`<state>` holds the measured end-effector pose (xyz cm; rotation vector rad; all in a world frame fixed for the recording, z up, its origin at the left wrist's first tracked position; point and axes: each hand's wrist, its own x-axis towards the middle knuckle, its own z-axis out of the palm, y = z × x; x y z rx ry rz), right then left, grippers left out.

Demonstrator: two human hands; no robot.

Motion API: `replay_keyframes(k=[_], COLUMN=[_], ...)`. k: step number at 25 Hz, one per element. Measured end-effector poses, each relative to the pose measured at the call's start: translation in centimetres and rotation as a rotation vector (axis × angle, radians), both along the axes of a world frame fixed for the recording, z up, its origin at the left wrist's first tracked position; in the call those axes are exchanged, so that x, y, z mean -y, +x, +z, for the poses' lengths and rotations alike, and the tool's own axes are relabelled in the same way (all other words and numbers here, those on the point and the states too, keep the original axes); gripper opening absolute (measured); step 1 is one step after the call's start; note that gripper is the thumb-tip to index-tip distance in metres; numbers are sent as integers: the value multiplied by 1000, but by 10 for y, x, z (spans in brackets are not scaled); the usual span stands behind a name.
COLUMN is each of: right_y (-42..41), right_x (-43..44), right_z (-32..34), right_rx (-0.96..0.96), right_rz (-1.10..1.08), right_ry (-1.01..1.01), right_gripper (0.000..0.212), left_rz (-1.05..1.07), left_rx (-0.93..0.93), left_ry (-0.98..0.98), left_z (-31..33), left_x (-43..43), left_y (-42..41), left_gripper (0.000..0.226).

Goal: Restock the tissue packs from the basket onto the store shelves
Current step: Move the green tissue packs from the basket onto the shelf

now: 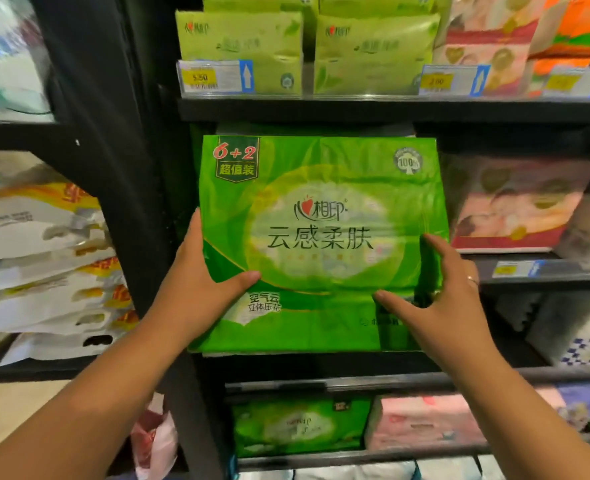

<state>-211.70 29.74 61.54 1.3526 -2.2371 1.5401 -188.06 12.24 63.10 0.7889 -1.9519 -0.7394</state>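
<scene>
A large bright green tissue pack (321, 216) marked "6+2" stands upright in the left end of the middle shelf (528, 277), its front facing me. My left hand (200, 282) grips its lower left edge, with the thumb across the front and the fingers along the side. At the pack's lower right my right hand (438, 296) has its fingers spread and straight, thumb and forefinger tips touching the wrapper. The basket is out of view.
Light green tissue packs (241, 46) and price tags (214, 77) fill the shelf above. Pink packs (515, 202) stand right of the green one. Green (297, 427) and pink packs (425, 420) sit on the shelf below. A black upright post (124, 168) borders the left side, with white-and-yellow bags (44, 254) beyond.
</scene>
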Motion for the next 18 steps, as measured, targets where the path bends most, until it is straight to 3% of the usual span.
replay_keyframes(k=[11, 18], right_y=[-39, -51], right_x=[109, 127], right_z=[18, 17], right_rx=[-54, -20], right_rz=[12, 65], right_ry=[-120, -187], right_gripper=[91, 93], left_rz=[151, 191], left_rx=[-66, -61], left_ry=[10, -8], left_z=[12, 17], left_x=[83, 96], left_y=[-33, -43], left_gripper=[110, 110])
